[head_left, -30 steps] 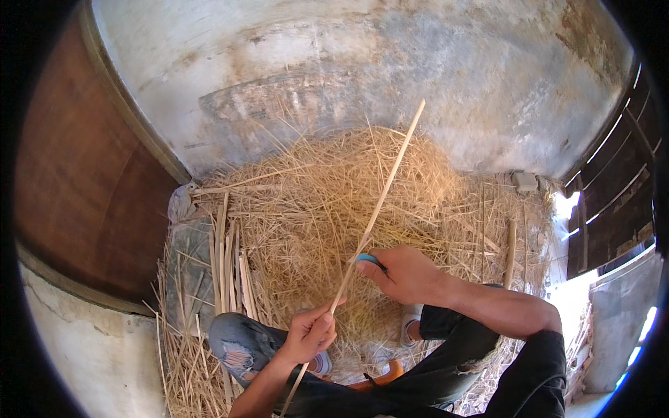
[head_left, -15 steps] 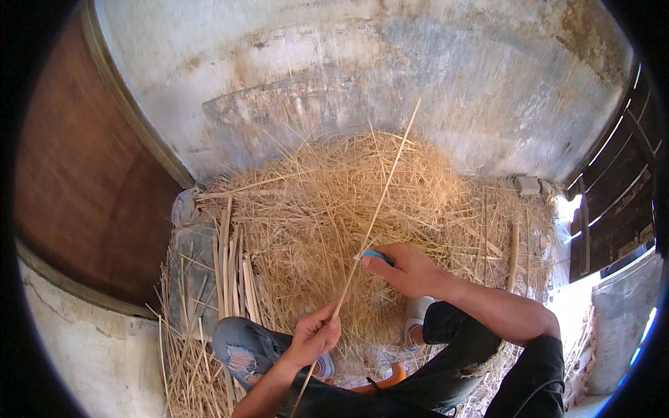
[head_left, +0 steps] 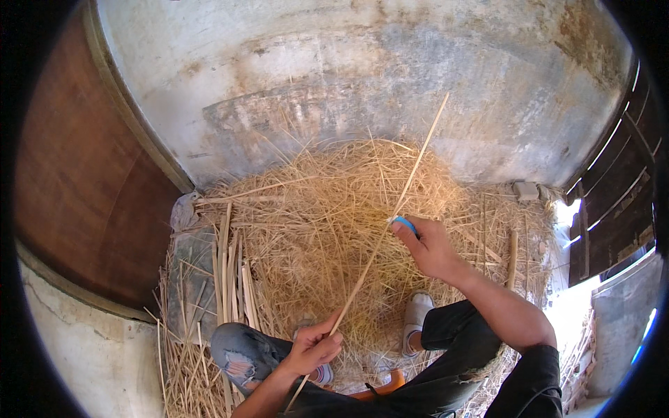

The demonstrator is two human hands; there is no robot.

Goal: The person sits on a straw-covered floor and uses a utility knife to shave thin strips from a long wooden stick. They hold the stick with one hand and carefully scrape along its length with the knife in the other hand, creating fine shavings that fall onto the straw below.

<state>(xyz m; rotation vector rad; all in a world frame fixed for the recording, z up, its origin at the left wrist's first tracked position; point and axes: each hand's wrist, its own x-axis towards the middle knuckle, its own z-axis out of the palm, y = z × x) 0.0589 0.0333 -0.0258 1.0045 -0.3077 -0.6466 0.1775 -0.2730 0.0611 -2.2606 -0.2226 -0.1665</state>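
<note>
A long, thin bamboo strip (head_left: 368,268) slants from my lap up to the right, its tip in front of the wall. Near its lower end my left hand (head_left: 313,346) is closed round it. Farther up, my right hand (head_left: 430,245) grips a small blue utility knife (head_left: 405,224). The knife's pale end meets the strip, though fingers hide most of its body and I cannot see the edge clearly. Under both hands spreads a heap of pale shavings (head_left: 334,188).
Split bamboo pieces (head_left: 226,272) lie left of the heap, beside a grey slab (head_left: 194,279). A stained wall (head_left: 334,90) stands behind, with a brown door (head_left: 90,167) at left and dark slats (head_left: 620,195) at right. My shoes (head_left: 417,317) rest among shavings; an orange object (head_left: 385,384) sits between my legs.
My right hand and the knife have moved farther up the strip, away from me and to the right. The strip's far tip has swung right. My left hand still holds the lower part.
</note>
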